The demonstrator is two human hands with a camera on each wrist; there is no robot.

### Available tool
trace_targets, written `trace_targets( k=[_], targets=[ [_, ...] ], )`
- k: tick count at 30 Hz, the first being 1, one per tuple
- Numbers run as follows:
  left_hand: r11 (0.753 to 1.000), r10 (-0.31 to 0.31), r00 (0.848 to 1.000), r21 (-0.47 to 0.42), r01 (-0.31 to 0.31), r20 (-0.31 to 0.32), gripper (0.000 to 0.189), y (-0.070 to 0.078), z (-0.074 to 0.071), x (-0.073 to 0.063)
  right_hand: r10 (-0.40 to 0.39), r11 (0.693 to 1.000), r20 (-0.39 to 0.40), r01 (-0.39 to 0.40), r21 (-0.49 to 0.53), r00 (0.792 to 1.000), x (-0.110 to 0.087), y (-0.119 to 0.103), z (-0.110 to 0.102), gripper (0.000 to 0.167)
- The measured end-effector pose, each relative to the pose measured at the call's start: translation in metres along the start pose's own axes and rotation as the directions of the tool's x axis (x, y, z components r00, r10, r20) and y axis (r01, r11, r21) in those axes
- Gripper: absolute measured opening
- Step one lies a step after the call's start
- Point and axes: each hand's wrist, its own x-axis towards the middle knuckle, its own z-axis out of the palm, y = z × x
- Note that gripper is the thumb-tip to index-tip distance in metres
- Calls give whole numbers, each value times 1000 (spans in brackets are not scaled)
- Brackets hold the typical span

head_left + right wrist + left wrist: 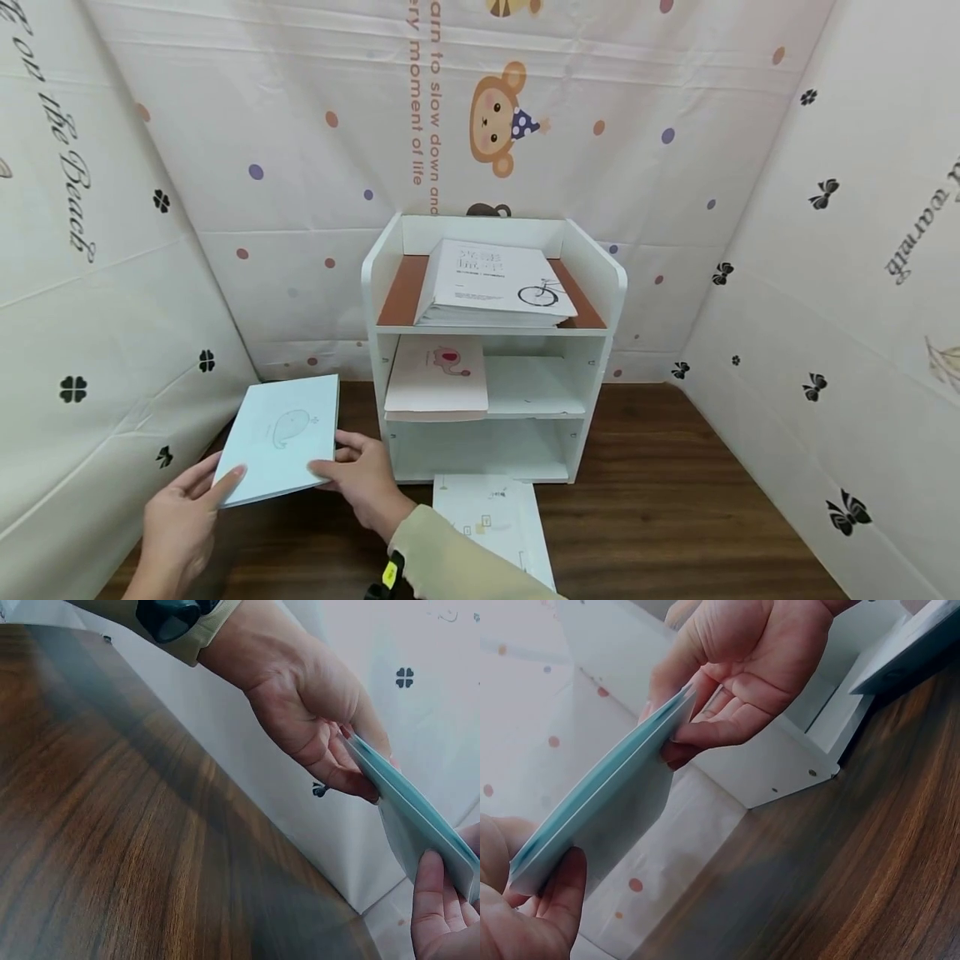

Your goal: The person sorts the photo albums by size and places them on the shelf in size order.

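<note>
A thin light-blue notebook [281,437] with a whale drawing on its cover is held between both hands, left of the shelf. My left hand [180,517] pinches its lower left edge, thumb on the cover and fingers underneath. On the opposite side my right hand [367,483] pinches the lower right edge the same way. Both wrist views show the notebook edge-on and raised over the brown wooden table, with fingertips pressed against its underside. Nearest the right hand stands a white three-tier shelf [375,371].
A stack of white books [498,287] lies on the shelf's top tier. Notebooks with a pink elephant cover [423,375] lie in the middle tier's left half. A white booklet [491,521] protrudes from below the bottom tier, above the wooden table [660,500]. Printed curtains [300,275] surround the table.
</note>
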Motion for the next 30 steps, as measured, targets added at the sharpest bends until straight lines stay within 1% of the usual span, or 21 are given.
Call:
trace_targets(
  k=[3, 7, 12, 16, 18, 21, 24, 27, 30],
  targets=[
    [1000, 22, 1000, -17, -22, 16, 79, 2, 0, -4, 6, 1000, -3, -6, 8, 1000, -4, -2, -2, 49],
    [998, 61, 997, 2, -61, 41, 82, 3, 0, -9, 26, 999, -14, -25, 28, 1000, -8, -4, -5, 48],
    [997, 76, 997, 14, -76, 33, 83, 3, 2, -14, 27, 999, -16, -26, 31, 1000, -12, -6, -9, 52],
    [992, 105, 994, 72, -106, 23, 81, 5, 4, -19, 10, 1000, -14, -10, 27, 1000, -16, -7, -13, 53],
    [986, 117, 993, 117, -118, 18, 81, 5, 5, -21, 1, 1000, -11, 0, 28, 1000, -19, -8, -14, 53],
    [982, 107, 994, 157, -107, 11, 82, 6, 4, -24, -15, 999, 4, 15, 32, 1000, -23, -9, -17, 53],
    [985, 85, 996, 151, -86, 13, 84, 7, 2, -28, -22, 999, 16, 22, 33, 1000, -27, -10, -19, 53],
    [989, 73, 997, 125, -76, 24, 86, 7, 1, -33, -20, 999, 26, 20, 31, 999, -31, -11, -21, 52],
    [987, 79, 997, 142, -81, 18, 87, 8, 0, -38, -22, 1000, 38, 22, 22, 999, -35, -12, -23, 52]
  ],
)
